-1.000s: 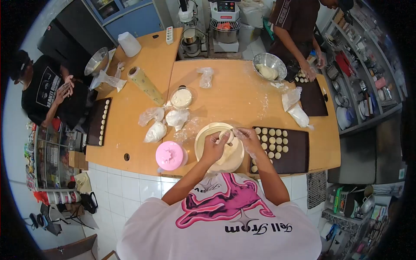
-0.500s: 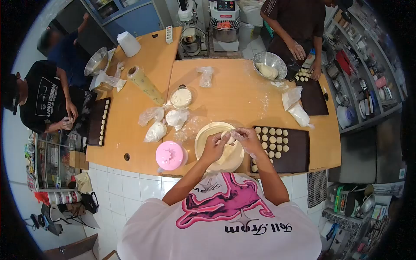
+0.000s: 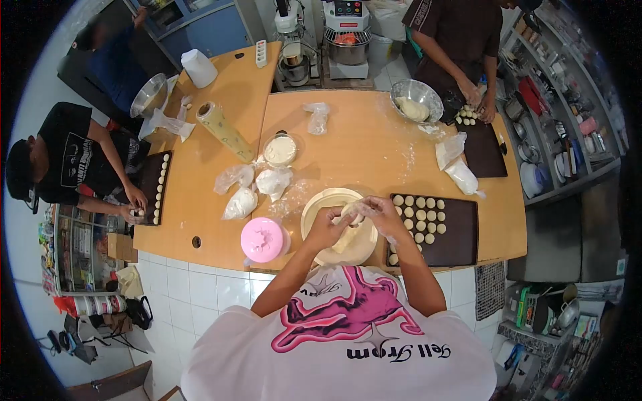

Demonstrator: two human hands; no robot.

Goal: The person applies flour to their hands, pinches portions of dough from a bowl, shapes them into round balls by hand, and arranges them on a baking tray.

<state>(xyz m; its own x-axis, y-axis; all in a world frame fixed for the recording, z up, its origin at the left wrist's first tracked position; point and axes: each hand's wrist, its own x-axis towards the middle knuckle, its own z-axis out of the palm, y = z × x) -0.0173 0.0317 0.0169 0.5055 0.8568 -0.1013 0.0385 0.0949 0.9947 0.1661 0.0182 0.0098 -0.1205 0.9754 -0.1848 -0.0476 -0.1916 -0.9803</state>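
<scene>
Over a cream-coloured bowl (image 3: 310,212) both my hands are together on a small piece of dough (image 3: 352,212). My left hand (image 3: 328,227) has its fingers closed round one side of it. From the other side, my floury right hand (image 3: 382,217) pinches it; the fingers partly hide the piece. Inside the bowl below lies a pale mass of dough (image 3: 348,244). Just to the right, a dark baking tray (image 3: 458,247) carries rows of small round dough balls (image 3: 420,215), mostly on its left half.
Left of the bowl stand a pink lidded container (image 3: 262,240), bags of flour (image 3: 239,203) and a tub of white powder (image 3: 279,151). A roll of plastic film (image 3: 224,130) lies beyond. Co-workers handle dough at a left tray (image 3: 148,175) and a far-right tray (image 3: 485,154).
My hands stay over the bowl, fingers shifting slightly around the dough piece. The co-worker at left has leaned forward and lowered both hands to the tray there.
</scene>
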